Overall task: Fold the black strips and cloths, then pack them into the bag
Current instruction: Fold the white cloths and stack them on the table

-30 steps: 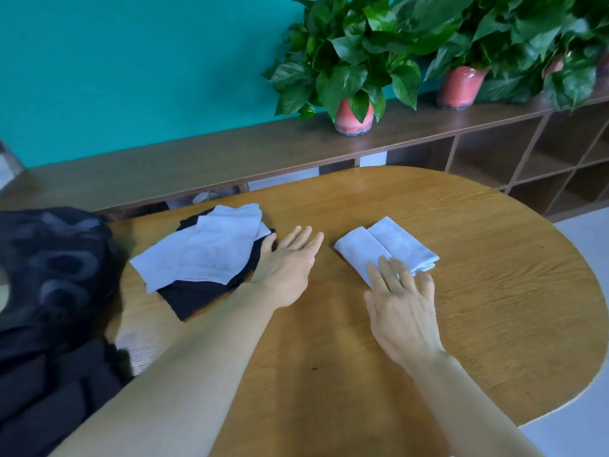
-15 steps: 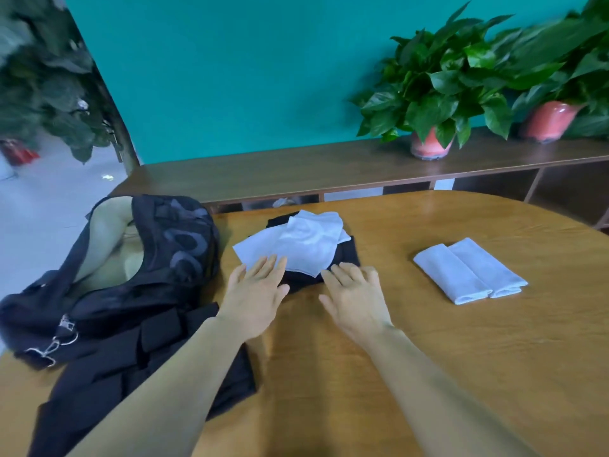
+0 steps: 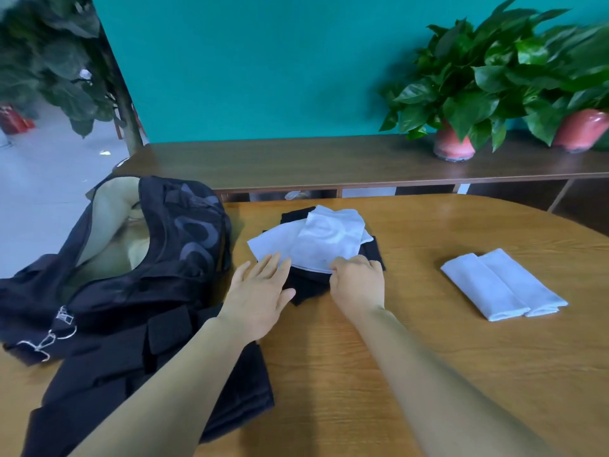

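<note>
Right hand [image 3: 357, 280] pinches white cloth [image 3: 324, 240] (left hand [image 3: 260, 291] flat)

You are sitting in what looks like an office lounge or reception corner rather than a home. Under your arms lies a rounded light-wood laminate tabletop [image 3: 428, 374]. At twelve o'clock a long, low dark-brown wooden shelf unit [image 3: 329, 159] with open cubbies runs along a plain teal painted wall [image 3: 263, 61]. At two o'clock on that shelf stand leafy green pothos plants in glossy pink-red pots [image 3: 454, 147], the usual office greenery. At ten o'clock a large dark-leaved indoor tree [image 3: 66, 61] rises beside an open stretch of pale grey polished floor [image 3: 43, 179].
</note>
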Motion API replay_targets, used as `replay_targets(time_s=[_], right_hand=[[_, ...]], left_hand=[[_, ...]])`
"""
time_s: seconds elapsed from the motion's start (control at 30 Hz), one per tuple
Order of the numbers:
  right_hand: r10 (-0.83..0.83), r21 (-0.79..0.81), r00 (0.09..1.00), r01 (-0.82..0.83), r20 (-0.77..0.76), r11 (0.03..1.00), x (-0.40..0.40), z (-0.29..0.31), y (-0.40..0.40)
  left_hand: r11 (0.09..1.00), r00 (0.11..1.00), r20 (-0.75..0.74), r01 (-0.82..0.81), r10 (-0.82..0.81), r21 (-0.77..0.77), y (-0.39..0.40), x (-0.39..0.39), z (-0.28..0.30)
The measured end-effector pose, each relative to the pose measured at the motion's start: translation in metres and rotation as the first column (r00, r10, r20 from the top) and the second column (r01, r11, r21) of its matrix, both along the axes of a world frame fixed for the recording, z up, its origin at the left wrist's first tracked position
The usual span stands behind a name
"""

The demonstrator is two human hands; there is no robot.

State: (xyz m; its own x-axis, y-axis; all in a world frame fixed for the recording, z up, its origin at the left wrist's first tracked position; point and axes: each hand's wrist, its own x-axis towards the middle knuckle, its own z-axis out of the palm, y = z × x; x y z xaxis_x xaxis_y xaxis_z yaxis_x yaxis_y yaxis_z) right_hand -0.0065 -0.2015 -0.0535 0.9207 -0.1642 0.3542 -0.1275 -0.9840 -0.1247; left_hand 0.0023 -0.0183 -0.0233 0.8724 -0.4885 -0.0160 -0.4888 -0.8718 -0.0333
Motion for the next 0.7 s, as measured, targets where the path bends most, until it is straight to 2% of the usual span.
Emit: replay_targets(time_s=[0.1, 0.17, 0.33, 0.6, 0.7], right_hand=[[-0.025, 0.022, 0.997, 0.026, -0.074, 0.999, 0.0, 0.003, -0.003], [-0.044, 0.009, 0.997, 0.045, -0.061, 0.999, -0.001, 0.007, -0.002], [-0.072, 0.051, 0.968, 0.061, 0.241, 0.997, -0.016, 0.025, -0.004], [-0.003, -0.011, 0.923, 0.007, 0.384, 1.0, -0.093, 0.025, -0.038], [0.047, -0.05, 0.929, -0.03, 0.367, 0.998, -0.134, 0.009, -0.042]], left_hand=[[1.0, 1.0, 0.011, 0.002, -0.002, -0.014, 0.0, -0.007, 0.006], [1.0, 1.0, 0.022, 0.003, -0.002, -0.022, 0.0, -0.011, 0.009], [1.0, 0.999, 0.033, 0.016, -0.015, -0.025, 0.002, -0.023, 0.019], [1.0, 0.999, 0.04, 0.008, -0.007, -0.018, -0.001, -0.055, 0.029], [1.0, 0.999, 0.036, 0.023, -0.023, -0.012, -0.009, -0.072, 0.023]])
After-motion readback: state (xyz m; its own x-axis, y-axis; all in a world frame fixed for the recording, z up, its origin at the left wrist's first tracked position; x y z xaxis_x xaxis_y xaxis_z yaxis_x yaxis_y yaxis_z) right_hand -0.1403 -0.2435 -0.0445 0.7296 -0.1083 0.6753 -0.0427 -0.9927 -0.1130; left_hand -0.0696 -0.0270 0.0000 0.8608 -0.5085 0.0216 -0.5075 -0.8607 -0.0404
